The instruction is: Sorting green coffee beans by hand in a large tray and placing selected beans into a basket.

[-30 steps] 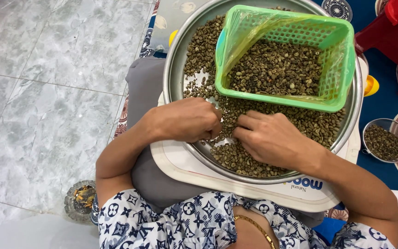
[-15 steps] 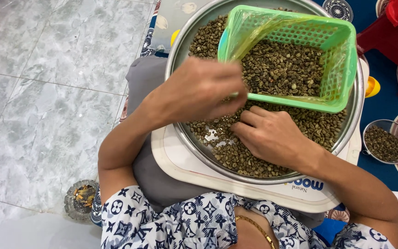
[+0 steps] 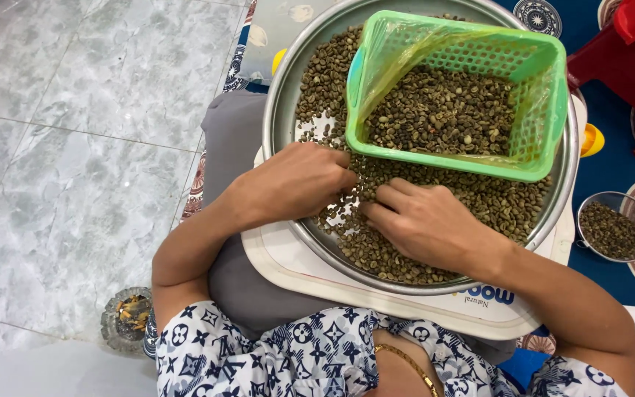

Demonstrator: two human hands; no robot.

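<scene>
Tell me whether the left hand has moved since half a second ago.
Yes. The left hand dropped from the green basket rim back onto the beans.

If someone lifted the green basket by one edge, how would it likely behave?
The green basket is thin perforated plastic, so it would probably flex. Its load of beans likely makes it heavy for its size. Beans would probably slide to the low side, though its plastic liner should stop leaks.
</scene>
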